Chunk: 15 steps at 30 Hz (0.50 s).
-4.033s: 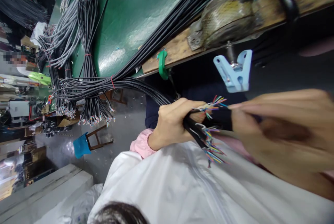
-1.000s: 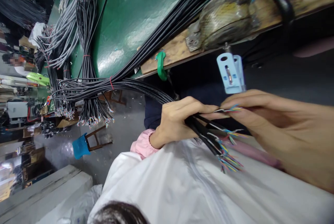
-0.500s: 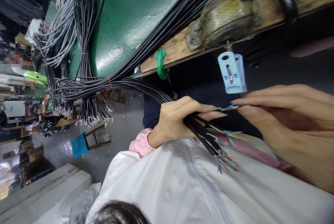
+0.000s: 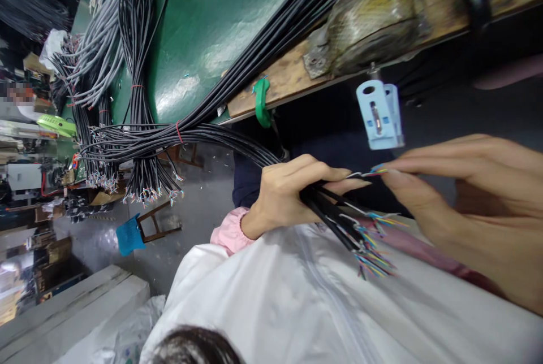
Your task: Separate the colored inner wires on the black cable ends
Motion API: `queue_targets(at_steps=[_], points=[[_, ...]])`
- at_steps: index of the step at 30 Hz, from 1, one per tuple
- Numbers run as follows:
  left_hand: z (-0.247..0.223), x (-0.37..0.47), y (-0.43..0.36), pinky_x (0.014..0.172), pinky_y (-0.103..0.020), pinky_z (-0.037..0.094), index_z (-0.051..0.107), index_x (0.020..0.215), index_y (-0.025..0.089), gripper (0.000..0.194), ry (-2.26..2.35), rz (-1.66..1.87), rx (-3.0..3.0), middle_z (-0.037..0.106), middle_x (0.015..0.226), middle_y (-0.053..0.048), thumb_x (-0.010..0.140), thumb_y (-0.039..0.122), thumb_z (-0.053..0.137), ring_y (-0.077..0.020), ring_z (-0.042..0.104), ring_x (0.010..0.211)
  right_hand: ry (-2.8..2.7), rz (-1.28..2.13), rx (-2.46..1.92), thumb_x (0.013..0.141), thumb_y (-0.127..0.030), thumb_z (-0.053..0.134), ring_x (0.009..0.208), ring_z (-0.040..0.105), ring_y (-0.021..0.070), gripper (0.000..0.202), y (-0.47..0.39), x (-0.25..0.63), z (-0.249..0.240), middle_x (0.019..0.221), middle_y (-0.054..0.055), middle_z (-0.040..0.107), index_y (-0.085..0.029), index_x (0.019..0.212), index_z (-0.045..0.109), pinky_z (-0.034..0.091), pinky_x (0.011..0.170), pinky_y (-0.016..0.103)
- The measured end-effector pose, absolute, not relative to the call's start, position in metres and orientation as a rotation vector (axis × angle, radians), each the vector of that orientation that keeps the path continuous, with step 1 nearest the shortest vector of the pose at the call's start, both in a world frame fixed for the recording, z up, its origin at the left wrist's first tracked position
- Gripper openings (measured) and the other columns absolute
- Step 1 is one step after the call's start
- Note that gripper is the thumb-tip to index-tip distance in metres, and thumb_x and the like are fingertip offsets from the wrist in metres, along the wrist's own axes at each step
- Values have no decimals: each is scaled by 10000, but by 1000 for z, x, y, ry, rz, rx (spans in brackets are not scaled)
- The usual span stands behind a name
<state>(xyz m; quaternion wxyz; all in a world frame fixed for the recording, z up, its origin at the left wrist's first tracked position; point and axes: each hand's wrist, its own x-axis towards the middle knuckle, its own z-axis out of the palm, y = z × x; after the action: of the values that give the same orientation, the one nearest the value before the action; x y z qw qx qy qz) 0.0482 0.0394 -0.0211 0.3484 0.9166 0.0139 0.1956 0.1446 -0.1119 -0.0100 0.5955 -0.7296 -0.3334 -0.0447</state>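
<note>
My left hand is closed around a bunch of black cables, whose stripped ends show thin coloured wires at the lower right. Between its thumb and index finger one cable end sticks out to the right. My right hand pinches the coloured wires of that single end between thumb and forefinger. Just above these fingertips hangs a light blue clip. From my left hand the cables run left to a red tie.
A green table bears more cable bundles and grey cables. Along its wooden edge are a green clamp and a taped device. A stool with a blue seat stands on the floor; a person's arm shows far left.
The fingertips of my right hand have shifted slightly left along the pinched wires. The loose wire ends below have moved a little to the right. My left hand keeps its hold.
</note>
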Motion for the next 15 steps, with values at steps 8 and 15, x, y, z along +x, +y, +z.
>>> queue_targets(at_steps=[8, 15], points=[[-16, 48, 38, 587, -257, 550, 788, 901, 162, 466, 104, 418, 2375, 726, 735, -33, 911, 609, 655, -111, 633, 611, -829, -139, -1659, 899, -235, 665, 610, 631, 137, 112, -105, 146, -8, 732, 10, 687, -271, 795, 644, 395, 443, 262], [-10, 52, 37, 545, -219, 525, 762, 851, 139, 435, 48, 597, 2333, 706, 692, -15, 971, 528, 606, -83, 612, 562, -674, 76, -1613, 906, -349, 719, 670, 682, 161, 72, -110, 147, -10, 842, 36, 753, -294, 877, 757, 511, 520, 294]])
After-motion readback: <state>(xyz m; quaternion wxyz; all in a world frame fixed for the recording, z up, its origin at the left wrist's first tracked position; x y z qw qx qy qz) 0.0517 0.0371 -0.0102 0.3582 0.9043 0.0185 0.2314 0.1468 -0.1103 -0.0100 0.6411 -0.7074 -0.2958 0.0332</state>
